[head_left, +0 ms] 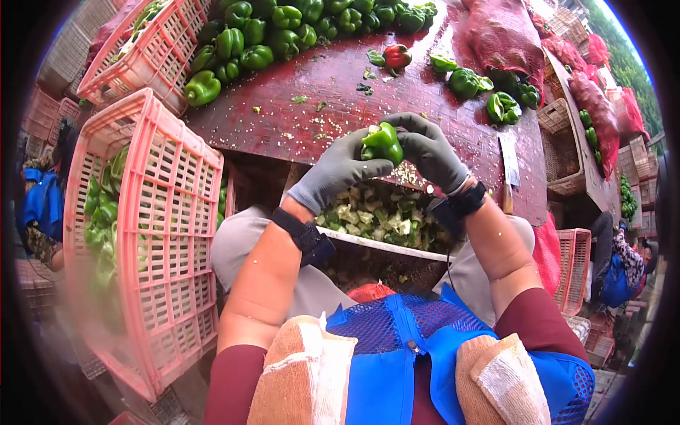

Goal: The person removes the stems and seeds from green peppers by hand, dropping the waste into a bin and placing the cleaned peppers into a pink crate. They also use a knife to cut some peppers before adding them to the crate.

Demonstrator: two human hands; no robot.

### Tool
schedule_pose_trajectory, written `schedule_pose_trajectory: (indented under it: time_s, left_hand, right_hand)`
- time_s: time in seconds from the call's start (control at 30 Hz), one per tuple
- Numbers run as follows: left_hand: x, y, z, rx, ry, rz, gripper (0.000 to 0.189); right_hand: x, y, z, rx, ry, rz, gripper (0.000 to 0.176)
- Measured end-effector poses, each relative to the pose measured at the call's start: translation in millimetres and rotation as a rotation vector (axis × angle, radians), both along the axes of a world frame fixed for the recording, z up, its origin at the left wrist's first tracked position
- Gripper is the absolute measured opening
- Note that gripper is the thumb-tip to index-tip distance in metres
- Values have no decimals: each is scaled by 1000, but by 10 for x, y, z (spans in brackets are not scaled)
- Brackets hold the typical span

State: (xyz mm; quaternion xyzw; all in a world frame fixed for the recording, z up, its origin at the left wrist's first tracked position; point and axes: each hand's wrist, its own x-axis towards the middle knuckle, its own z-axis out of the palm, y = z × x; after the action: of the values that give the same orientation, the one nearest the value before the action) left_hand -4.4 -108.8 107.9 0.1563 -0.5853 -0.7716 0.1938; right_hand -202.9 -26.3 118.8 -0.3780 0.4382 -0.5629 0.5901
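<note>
A green bell pepper (383, 144) is held up between my two gloved hands, over the near edge of the red table (276, 127). A pale, cut-looking patch shows at its upper left. My left hand (343, 166) grips it from the left, thumb across the lower side. Curled around its right and far side is my right hand (430, 152); some of those fingertips are hidden behind the pepper. Right of that hand a knife (509, 161) lies on the table, handle toward me. Below both hands a container holds pale cores and green scraps (375, 212).
Whole green peppers (255, 35) are piled at the table's far left. A red pepper (397, 57) and several cut green ones (503, 108) lie farther back. A pink crate (173, 234) of pepper pieces stands on my left. Red mesh sacks (504, 39) and other people are around.
</note>
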Motion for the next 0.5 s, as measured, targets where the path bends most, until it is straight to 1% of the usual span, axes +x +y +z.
schedule_pose_trajectory:
  time_s: [0.07,0.1,0.13,0.17,0.23,0.27,0.37,0.4,0.5]
  left_hand:
    - [-23,39,-59,-42,-12,89,45]
    - [-21,60,-69,-64,-19,132,45]
    - [-3,73,-32,-157,-58,166,38]
    - [1,85,-34,-185,-124,173,40]
    - [-5,130,-61,-235,-255,180,43]
    - [-5,169,-81,-267,-239,216,26]
    - [25,255,-138,-516,-176,351,29]
    - [18,245,-210,-533,-172,375,33]
    - [11,235,-391,-496,-98,400,33]
  right_hand:
    - [145,45,-71,-10,31,-104,31]
    - [255,86,-14,-45,11,-121,35]
    - [340,107,-24,-88,61,-127,39]
    - [405,117,-33,-130,112,-135,42]
    - [465,96,-33,-95,372,-102,47]
    - [509,94,1,-60,295,-113,41]
    - [551,20,-67,-54,188,-169,34]
    - [630,-6,-100,-83,189,-268,25]
    - [730,-84,-271,-51,7,-417,21]
